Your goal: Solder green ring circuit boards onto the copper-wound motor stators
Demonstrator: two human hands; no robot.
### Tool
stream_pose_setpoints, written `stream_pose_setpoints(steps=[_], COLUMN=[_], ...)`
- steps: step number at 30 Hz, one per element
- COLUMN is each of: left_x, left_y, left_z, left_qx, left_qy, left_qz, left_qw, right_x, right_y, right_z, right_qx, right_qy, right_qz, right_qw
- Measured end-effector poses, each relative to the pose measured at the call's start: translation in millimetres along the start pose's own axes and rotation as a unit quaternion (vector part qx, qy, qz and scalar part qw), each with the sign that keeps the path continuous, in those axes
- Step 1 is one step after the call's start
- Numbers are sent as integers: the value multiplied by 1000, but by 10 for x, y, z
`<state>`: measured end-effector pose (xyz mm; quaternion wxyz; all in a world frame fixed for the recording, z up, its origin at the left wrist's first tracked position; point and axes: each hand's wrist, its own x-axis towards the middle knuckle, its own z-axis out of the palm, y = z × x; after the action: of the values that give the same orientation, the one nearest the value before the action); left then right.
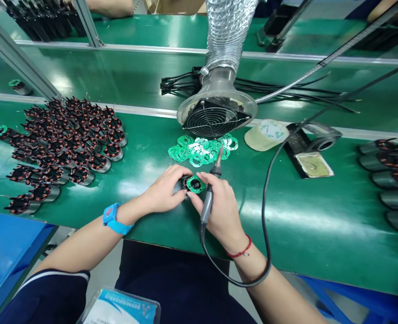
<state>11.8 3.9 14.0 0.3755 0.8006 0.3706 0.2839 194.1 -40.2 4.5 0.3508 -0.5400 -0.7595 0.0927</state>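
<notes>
My left hand is closed around the side of a motor stator, just above the front part of the green bench. A green ring-shaped circuit board sits on the stator's end, facing up. My right hand holds a soldering iron between thumb and fingers, its tip pointing away from me. The fingertips of that hand also touch the board's edge. Beyond my hands lies a loose pile of green ring boards. Part of the stator is hidden by my left fingers.
Many wound stators stand at left, more stators at right. A fume extractor hangs over the boards. Behind are a tape roll, a soldering iron stand and black cables. The iron's cord loops over my right forearm.
</notes>
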Motion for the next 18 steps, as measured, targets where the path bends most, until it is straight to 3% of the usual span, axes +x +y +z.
stream_pose_setpoints(steps=[4,9,14,18], left_x=[36,64,59,70], left_y=[72,148,163,125], left_z=[108,220,75,-48], left_qx=[28,87,91,81], left_qy=[9,19,-47,-105], left_qz=[-2,-19,-2,33], left_qw=[1000,996,995,991], right_x=[-88,-119,-154,-151], right_y=[40,111,122,99], right_z=[-31,65,159,137], right_qx=[54,125,147,137], right_qy=[-33,6,63,48], right_qz=[23,53,85,84], right_qw=[998,991,983,986])
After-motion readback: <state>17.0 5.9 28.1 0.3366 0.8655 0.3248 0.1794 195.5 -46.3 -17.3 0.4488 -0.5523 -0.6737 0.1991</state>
